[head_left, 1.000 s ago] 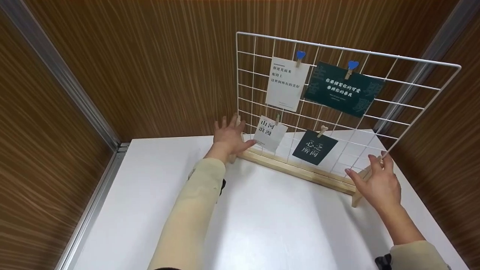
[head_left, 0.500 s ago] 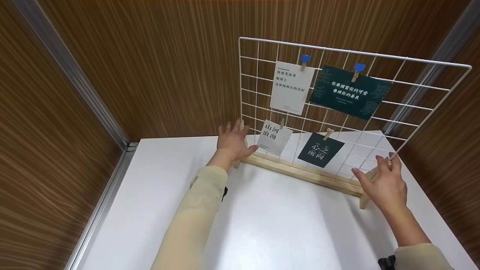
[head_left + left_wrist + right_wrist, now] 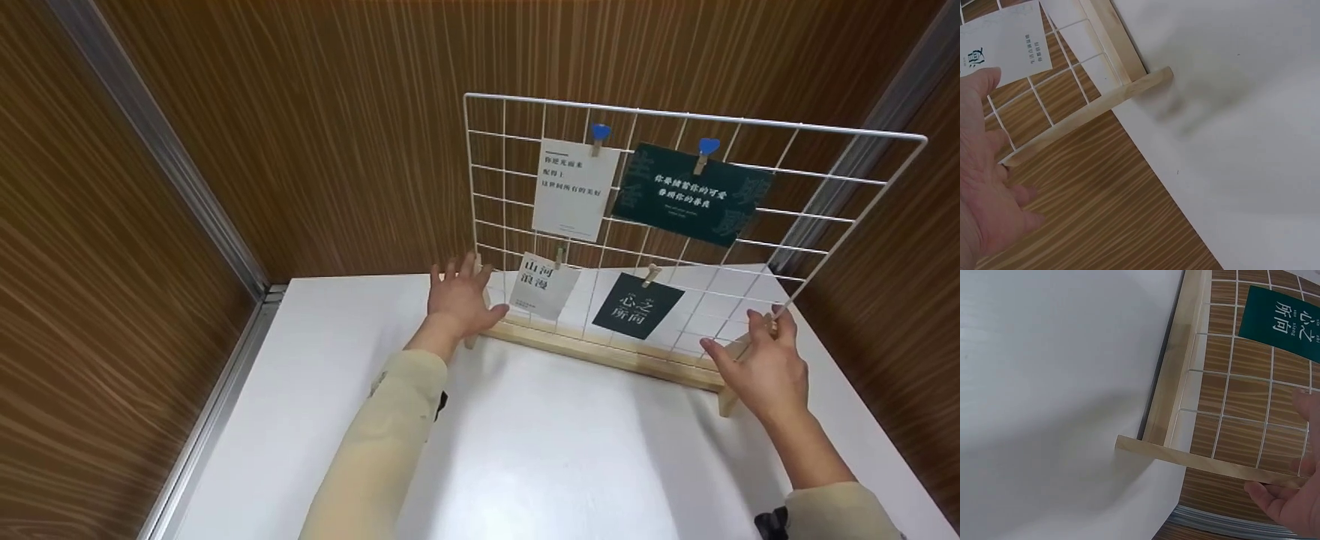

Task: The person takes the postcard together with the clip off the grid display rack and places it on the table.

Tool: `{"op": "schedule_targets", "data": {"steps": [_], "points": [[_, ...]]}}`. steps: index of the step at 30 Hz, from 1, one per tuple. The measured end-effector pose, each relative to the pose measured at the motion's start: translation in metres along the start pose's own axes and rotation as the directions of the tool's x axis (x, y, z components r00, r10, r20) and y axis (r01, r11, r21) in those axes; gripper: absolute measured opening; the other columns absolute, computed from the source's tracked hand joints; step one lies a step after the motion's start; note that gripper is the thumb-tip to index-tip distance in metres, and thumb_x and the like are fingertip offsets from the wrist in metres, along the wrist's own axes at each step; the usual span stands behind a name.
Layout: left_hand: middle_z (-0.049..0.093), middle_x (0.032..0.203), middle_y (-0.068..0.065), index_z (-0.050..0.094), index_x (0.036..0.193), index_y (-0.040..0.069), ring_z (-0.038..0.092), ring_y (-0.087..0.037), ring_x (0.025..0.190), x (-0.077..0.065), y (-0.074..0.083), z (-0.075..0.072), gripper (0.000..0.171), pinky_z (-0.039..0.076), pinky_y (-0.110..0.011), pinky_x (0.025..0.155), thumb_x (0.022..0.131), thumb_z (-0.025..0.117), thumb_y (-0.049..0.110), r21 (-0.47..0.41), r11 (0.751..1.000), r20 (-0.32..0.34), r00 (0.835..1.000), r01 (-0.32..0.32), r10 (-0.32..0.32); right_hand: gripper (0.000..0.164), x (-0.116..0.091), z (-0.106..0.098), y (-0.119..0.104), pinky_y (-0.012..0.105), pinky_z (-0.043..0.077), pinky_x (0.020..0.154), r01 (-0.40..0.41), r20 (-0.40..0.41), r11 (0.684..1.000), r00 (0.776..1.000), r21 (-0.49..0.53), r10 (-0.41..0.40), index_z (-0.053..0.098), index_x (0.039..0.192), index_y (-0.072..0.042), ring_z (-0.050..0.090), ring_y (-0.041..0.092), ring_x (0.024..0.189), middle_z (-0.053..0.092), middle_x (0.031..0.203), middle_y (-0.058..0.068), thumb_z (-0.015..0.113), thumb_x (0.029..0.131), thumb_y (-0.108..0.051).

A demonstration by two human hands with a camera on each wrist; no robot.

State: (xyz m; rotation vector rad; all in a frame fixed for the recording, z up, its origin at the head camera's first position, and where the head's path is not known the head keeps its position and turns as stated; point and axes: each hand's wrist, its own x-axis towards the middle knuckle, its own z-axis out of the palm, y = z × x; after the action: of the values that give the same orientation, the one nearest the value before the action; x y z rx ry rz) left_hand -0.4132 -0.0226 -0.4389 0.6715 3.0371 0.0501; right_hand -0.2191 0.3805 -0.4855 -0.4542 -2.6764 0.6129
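Note:
A white wire grid display stand (image 3: 750,184) with a wooden base (image 3: 592,351) rises from the white table. Wooden pegs clip a white card (image 3: 574,191), a large dark green card (image 3: 694,193), a small white card (image 3: 544,285) and a small dark green card (image 3: 637,306) to the grid. My left hand (image 3: 456,304) holds the left wooden upright (image 3: 1072,115) near its top, fingers spread and thumb in front of the grid. At the other end, my right hand (image 3: 769,369) grips the right upright (image 3: 1207,464), fingers bent around its top. Some fingertips are hidden.
Wood-grain panels (image 3: 360,165) stand behind the table and on both sides, with metal corner strips (image 3: 161,157) between them. The white table (image 3: 525,457) extends in front of the stand. Its back edge runs close behind the stand.
The stand has shifted somewhat left relative to the table, its left end coming slightly nearer to me. Both hands have stayed on its uprights. The head view has also moved a little.

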Motion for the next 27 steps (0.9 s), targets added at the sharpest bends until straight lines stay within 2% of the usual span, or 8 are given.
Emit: {"op": "schedule_targets", "data": {"steps": [6,16,22,27], "points": [[0.019,0.176,-0.013,0.033,0.168,0.023,0.024,-0.041,0.158,0.000,-0.005,0.001,0.087,0.013,-0.063,0.126,0.099,0.054,0.071,0.026,1.000,0.013,1.000,-0.013,0.013,0.089,0.000,0.001,-0.003,0.079,0.044,0.095,-0.005,-0.016,1.000,1.000,0.006,0.005,0.042,0.153,0.011,0.050,0.073,0.119,0.019,0.162,0.039,0.074,0.097,-0.049],[0.023,0.175,-0.014,0.037,0.166,0.020,0.026,-0.039,0.158,0.001,-0.008,0.000,0.087,0.015,-0.063,0.126,0.098,0.054,0.071,0.022,0.998,-0.004,0.998,-0.061,0.061,0.086,0.000,0.000,-0.006,0.078,0.044,0.095,-0.032,-0.030,0.999,0.999,0.012,0.033,0.043,0.153,0.012,0.049,0.072,0.120,0.019,0.163,0.038,0.075,0.097,-0.046],[0.025,0.174,-0.015,0.040,0.165,0.020,0.028,-0.040,0.157,0.001,-0.010,0.001,0.086,0.014,-0.063,0.126,0.097,0.058,0.068,-0.016,0.997,-0.020,0.997,-0.076,0.076,0.085,0.000,0.001,-0.005,0.077,0.044,0.096,-0.043,-0.040,0.999,0.998,0.003,0.043,0.043,0.152,0.011,0.049,0.072,0.120,0.020,0.162,0.038,0.077,0.096,-0.042],[0.025,0.174,-0.016,0.040,0.165,0.020,0.029,-0.041,0.157,0.002,-0.012,0.001,0.085,0.015,-0.063,0.126,0.097,0.058,0.068,-0.010,0.996,-0.021,0.996,-0.085,0.085,0.085,0.001,0.001,-0.008,0.077,0.043,0.099,-0.060,-0.025,0.998,0.998,0.003,0.060,0.042,0.153,0.010,0.048,0.071,0.122,0.019,0.163,0.037,0.076,0.097,-0.043]]}}
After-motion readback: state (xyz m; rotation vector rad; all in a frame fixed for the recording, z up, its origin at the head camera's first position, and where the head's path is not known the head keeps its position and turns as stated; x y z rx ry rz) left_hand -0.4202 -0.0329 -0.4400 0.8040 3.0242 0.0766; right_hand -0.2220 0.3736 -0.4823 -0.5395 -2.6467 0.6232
